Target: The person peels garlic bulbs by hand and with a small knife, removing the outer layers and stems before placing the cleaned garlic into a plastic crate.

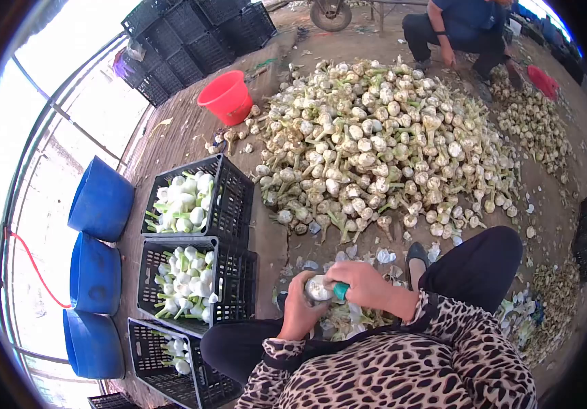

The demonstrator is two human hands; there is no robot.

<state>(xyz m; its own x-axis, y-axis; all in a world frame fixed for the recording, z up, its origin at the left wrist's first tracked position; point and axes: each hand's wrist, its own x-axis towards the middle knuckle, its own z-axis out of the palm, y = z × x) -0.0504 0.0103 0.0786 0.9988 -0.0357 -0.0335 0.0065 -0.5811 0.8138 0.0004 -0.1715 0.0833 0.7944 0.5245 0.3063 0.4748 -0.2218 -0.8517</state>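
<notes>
My left hand (299, 312) is wrapped round a white garlic bulb (318, 289), held low between my knees. From the other side my right hand (365, 283) grips a green-handled tool (340, 291), right at the bulb; its working end is hidden. Beneath both hands lie loose garlic skins and leaf trimmings (348, 322). Beyond them spreads a big heap of untrimmed garlic (382, 150) with stalks on. To my left, black crates (235, 276) hold cleaned white garlic (185, 283) with short green stems.
Several blue tubs (95, 273) line the left side. A red bucket (227, 99) stands by the heap, near stacked black crates (191, 41). A person (460, 34) crouches at the far right beside a smaller garlic pile (535, 129). More trimmings (546, 307) lie at the right.
</notes>
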